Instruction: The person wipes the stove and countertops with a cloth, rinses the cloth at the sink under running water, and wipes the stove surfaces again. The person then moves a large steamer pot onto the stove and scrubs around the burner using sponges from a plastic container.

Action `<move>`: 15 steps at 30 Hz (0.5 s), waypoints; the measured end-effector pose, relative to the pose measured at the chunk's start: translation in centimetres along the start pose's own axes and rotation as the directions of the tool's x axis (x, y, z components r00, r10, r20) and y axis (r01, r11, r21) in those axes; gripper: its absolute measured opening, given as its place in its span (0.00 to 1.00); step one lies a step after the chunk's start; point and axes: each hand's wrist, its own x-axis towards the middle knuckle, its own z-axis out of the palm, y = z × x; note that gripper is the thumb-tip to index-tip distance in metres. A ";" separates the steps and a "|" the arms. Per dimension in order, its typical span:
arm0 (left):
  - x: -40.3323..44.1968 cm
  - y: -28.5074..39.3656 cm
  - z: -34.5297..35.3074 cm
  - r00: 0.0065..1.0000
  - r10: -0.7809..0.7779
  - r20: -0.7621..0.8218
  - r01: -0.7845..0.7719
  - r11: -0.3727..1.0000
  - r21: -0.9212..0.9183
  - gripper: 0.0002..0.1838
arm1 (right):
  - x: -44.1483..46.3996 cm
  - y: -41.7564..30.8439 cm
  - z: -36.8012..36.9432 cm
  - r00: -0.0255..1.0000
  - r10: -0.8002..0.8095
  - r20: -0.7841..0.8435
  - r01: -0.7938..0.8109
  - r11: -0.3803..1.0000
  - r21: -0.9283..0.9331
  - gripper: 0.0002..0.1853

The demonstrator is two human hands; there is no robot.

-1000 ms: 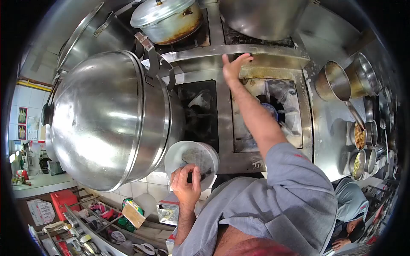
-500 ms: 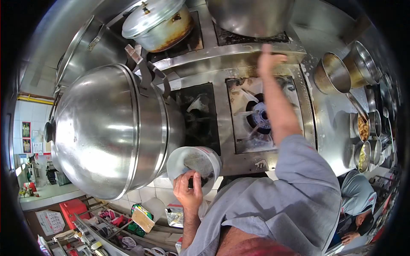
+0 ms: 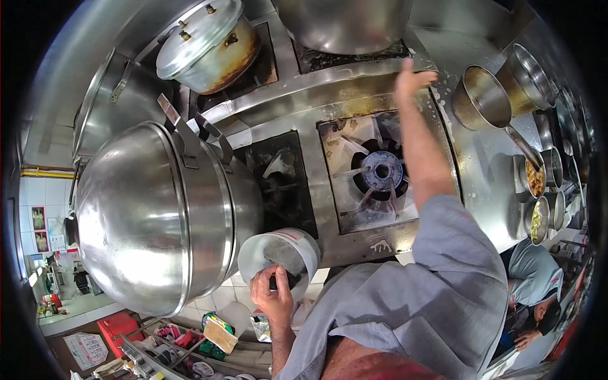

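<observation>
My left hand [image 3: 271, 297] is curled at the near rim of a white bucket [image 3: 311, 252], fingers closed over its edge. Something dark shows between finger and thumb. Inside the bucket lies a grey, mesh-like thing [image 3: 286, 256], partly hidden by the fingers. Stretched out past the front burner, my right hand [image 3: 413, 81] holds nothing, its fingers apart. It is over the steel ledge, just below a large steel pot [image 3: 345, 25]. Under my right forearm sits the burner [image 3: 382, 171] with a bluish head and a white-stained tray; I cannot tell whether it is lit.
Big domed steel vessels [image 3: 136, 215] fill the left side. A lidded, scorched pot [image 3: 212, 57] stands at the back. Saucepans [image 3: 482, 98] and small pans of food [image 3: 536, 177] line the right counter. A co-worker [image 3: 535, 272] bends at lower right. Crates [image 3: 183, 342] lie lower left.
The view has shifted slightly, so most things sit a little lower and further left. My right hand has swung rightward along the ledge. The left hand stays at the bucket.
</observation>
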 end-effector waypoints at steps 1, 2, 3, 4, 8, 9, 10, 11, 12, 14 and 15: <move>0.0 0.1 0.1 1.000 -0.007 -0.016 0.007 1.000 0.002 0.03 | 0.3 0.3 0.3 1.000 -0.005 0.002 0.005 1.000 -0.005 0.56; 0.1 0.3 0.3 1.000 -0.008 -0.027 0.008 1.000 -0.003 0.03 | 0.6 1.0 0.3 1.000 0.005 0.000 -0.005 0.994 -0.108 0.54; 0.3 0.4 0.6 1.000 -0.002 -0.025 0.002 1.000 -0.019 0.03 | 0.9 1.8 0.3 1.000 0.011 -0.007 -0.013 0.978 -0.207 0.53; 0.5 0.3 0.6 1.000 0.003 -0.010 -0.003 1.000 -0.019 0.03 | -0.5 2.9 1.7 1.000 0.007 -0.022 -0.011 0.978 -0.208 0.53; 0.5 0.3 0.3 1.000 0.005 0.024 -0.005 1.000 0.019 0.03 | 1.9 2.5 1.6 0.940 0.037 -0.339 -0.038 0.999 0.005 0.28; 0.5 0.3 0.3 1.000 0.009 0.019 -0.009 1.000 0.008 0.03 | 2.9 2.1 0.1 0.933 0.087 -0.349 -0.162 0.968 -0.191 0.21; 0.4 0.3 0.4 1.000 0.002 0.013 -0.002 1.000 0.015 0.04 | 2.3 1.6 -1.8 0.955 0.085 -0.285 -0.140 0.974 -0.180 0.19; 0.3 0.3 0.4 1.000 -0.001 0.008 0.001 1.000 0.011 0.04 | 1.1 1.0 -3.9 0.972 0.078 -0.220 -0.117 0.979 -0.168 0.17; 0.5 0.4 0.4 1.000 0.000 0.002 0.000 1.000 0.004 0.04 | -0.4 1.6 -5.5 0.996 -0.086 0.013 0.086 0.950 -0.300 0.18; 0.6 0.3 0.6 1.000 -0.008 -0.013 0.008 1.000 0.004 0.04 | -3.6 2.4 -5.6 0.796 -0.322 0.512 0.511 0.812 -0.283 0.20; 0.6 0.2 0.6 1.000 -0.005 -0.008 0.005 1.000 0.004 0.03 | -6.0 2.2 -4.4 0.584 -0.391 0.712 0.668 0.730 -0.147 0.22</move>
